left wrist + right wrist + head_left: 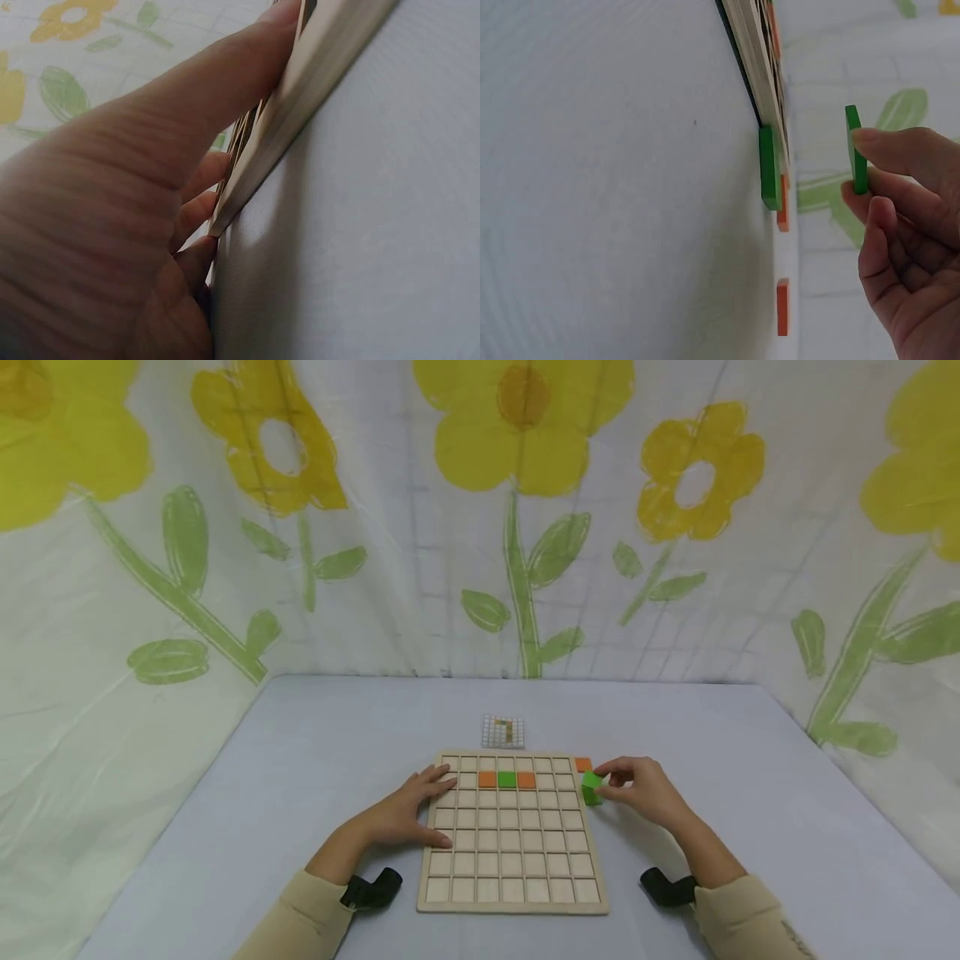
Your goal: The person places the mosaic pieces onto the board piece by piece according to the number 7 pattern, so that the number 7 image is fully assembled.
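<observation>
My right hand (642, 791) pinches a thin green square tile (856, 150) between thumb and fingers, raised off the table at the board's right side. Just below it, a second green tile (768, 169) lies on the table against the board's edge. The wooden grid board (519, 889) has a row of orange (487, 779), green (507, 779) and orange (526, 779) tiles in its second row from the far side. My left hand (408, 810) rests on the board's left edge, thumb and fingers spread apart over the rim.
A small card (503, 732) with a printed coloured grid lies beyond the board's far edge. One loose orange tile (583, 765) sits by the board's far right corner. White table surface (337, 718) surrounds the board, with a flowered curtain (375, 610) behind.
</observation>
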The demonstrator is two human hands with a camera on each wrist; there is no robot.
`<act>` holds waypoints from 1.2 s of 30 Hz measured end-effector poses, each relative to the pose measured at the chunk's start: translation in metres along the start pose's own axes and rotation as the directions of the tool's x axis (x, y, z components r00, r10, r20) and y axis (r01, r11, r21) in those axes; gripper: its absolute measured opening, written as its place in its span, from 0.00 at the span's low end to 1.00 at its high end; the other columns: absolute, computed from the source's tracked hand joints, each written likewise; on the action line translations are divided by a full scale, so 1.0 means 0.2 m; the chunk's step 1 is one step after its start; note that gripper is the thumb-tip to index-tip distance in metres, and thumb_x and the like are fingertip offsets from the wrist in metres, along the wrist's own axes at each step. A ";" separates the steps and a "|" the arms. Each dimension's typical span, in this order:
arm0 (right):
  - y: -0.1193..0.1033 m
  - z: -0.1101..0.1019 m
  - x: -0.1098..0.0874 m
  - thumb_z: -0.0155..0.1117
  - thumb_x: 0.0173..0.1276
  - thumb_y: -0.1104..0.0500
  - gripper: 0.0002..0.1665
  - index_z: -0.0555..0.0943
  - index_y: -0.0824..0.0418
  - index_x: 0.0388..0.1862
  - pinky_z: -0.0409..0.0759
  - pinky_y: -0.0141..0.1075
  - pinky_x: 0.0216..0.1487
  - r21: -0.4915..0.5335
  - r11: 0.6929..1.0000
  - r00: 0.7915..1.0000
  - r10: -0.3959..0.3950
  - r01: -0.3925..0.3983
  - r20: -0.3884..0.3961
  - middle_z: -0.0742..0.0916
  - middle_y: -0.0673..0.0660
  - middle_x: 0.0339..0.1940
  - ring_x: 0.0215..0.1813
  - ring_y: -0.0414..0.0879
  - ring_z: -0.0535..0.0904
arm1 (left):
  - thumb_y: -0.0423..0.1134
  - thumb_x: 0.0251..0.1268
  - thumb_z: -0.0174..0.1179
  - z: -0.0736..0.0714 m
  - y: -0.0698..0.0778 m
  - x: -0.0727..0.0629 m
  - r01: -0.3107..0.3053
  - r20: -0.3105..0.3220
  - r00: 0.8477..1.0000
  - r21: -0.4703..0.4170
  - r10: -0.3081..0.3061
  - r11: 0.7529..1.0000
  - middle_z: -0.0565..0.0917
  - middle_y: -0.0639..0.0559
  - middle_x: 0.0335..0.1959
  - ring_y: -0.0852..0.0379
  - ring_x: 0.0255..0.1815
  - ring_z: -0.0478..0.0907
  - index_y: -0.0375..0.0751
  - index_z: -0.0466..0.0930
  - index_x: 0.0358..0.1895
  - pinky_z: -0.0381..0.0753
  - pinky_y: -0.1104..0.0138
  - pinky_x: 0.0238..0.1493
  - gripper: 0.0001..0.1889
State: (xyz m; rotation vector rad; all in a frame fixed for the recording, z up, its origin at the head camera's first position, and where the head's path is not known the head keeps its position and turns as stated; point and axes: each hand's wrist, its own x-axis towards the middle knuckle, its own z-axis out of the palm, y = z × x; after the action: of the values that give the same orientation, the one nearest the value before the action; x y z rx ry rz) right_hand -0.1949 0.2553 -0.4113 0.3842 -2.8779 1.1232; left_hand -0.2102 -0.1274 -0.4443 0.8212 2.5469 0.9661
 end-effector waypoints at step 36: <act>-0.22 0.19 0.18 0.69 0.58 0.61 0.14 0.83 0.64 0.43 0.75 0.30 0.30 0.115 0.969 0.950 -0.237 0.217 0.202 0.83 0.52 0.28 0.28 0.35 0.73 | 0.55 0.44 0.71 0.00 0.01 -0.01 0.004 -0.010 1.000 0.000 -0.004 1.000 0.49 0.45 0.75 0.34 0.75 0.37 0.41 0.60 0.70 0.44 0.38 0.69 0.48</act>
State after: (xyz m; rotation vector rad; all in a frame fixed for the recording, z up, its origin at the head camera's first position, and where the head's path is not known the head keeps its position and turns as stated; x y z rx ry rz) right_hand -0.2173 0.1908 -0.4058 0.8678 -2.8643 1.2433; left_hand -0.2081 -0.1270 -0.4423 0.8129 2.5558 0.9720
